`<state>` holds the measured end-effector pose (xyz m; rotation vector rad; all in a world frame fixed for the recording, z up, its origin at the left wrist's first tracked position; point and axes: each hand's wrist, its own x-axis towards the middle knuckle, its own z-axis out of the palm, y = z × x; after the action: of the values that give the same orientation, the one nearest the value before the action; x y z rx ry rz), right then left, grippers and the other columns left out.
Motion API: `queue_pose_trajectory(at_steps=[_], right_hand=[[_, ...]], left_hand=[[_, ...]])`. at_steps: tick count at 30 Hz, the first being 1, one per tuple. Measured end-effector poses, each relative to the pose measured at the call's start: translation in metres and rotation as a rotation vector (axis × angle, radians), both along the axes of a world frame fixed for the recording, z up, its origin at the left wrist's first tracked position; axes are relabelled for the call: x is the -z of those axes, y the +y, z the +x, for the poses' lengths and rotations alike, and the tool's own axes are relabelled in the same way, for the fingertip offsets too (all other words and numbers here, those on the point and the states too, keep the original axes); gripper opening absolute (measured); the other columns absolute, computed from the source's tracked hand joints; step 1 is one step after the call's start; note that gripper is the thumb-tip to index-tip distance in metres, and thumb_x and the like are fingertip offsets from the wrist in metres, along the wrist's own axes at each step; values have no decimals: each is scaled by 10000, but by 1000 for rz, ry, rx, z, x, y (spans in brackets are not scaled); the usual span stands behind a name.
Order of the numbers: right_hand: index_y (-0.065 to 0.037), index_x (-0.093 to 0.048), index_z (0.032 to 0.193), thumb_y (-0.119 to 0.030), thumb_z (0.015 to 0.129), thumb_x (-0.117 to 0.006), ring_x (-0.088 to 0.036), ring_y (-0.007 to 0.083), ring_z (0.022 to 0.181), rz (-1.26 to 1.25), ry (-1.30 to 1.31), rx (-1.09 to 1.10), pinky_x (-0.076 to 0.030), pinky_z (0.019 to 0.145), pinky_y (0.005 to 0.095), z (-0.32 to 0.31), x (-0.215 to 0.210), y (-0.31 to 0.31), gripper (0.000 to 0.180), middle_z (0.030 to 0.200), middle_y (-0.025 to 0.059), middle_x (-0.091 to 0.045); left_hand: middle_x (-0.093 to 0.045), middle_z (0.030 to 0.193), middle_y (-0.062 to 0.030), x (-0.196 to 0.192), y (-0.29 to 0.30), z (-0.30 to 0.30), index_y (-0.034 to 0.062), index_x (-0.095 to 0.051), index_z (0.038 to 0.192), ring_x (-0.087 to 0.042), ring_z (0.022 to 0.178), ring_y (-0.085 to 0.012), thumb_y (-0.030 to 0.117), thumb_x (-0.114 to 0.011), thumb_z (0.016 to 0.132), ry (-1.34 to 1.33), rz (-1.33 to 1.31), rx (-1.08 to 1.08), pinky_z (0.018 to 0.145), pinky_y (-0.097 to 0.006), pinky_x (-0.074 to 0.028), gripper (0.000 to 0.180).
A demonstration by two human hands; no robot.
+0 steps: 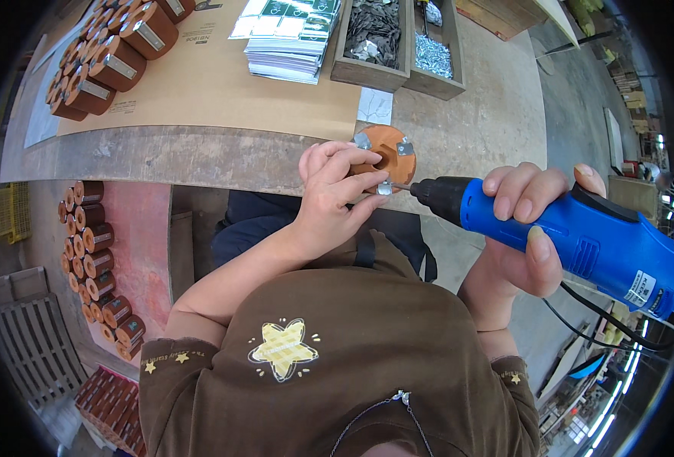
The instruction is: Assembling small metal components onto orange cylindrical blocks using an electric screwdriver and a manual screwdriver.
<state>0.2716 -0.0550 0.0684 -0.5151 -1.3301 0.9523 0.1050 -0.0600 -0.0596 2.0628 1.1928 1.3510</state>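
My left hand (338,183) holds a round, orange-brown wooden piece (394,139) with a hole in its middle, at the front edge of the workbench. Small grey metal tabs (405,148) sit around its face, and one near my fingertips is at the tip of the driver bit. In my right hand (531,209) is a blue electric screwdriver (573,236) with a black nose, its bit pointing left at the piece. My right fingers wrap around the tool's body. Whether a screw sits on the bit is too small to tell.
Brown cylinders (116,61) are stacked at the bench's far left, on brown cardboard (223,103). Behind the piece stand a stack of printed sheets (287,57) and wooden boxes of dark metal pieces (371,34) and silver screws (433,57). More cylinders (97,263) stand at left. A black cable (611,324) hangs at right.
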Motion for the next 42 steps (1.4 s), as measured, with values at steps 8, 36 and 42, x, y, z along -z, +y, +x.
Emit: queue_pose_trajectory(at_steps=[8,36,42], right_hand=[[-41,-287,1226,-129,697,-535,-498,184,664,76,-77,-74,-414,677,375,0,2,3,592,751,68,-479],[-9,-277,1177,-54,700,-577,-518,192,634,26,-197,-95,-443,629,340,-25,-7,11,565,696,76,-491],[-23,-271,1145,-26,714,-595,-513,182,626,-8,-186,-21,-452,616,315,-29,-9,8,539,686,66,-484]], left_hand=[[-552,997,-17,0,0,0,103,-622,836,-438,990,-245,79,-729,526,-3,-2,-7,846,-398,-272,329],[-559,871,21,-15,3,3,108,-629,680,-452,892,-208,102,-658,604,13,-62,-74,822,-381,-268,81],[-561,872,24,-15,3,4,121,-623,688,-448,877,-207,92,-671,593,19,-54,-79,809,-365,-279,110]])
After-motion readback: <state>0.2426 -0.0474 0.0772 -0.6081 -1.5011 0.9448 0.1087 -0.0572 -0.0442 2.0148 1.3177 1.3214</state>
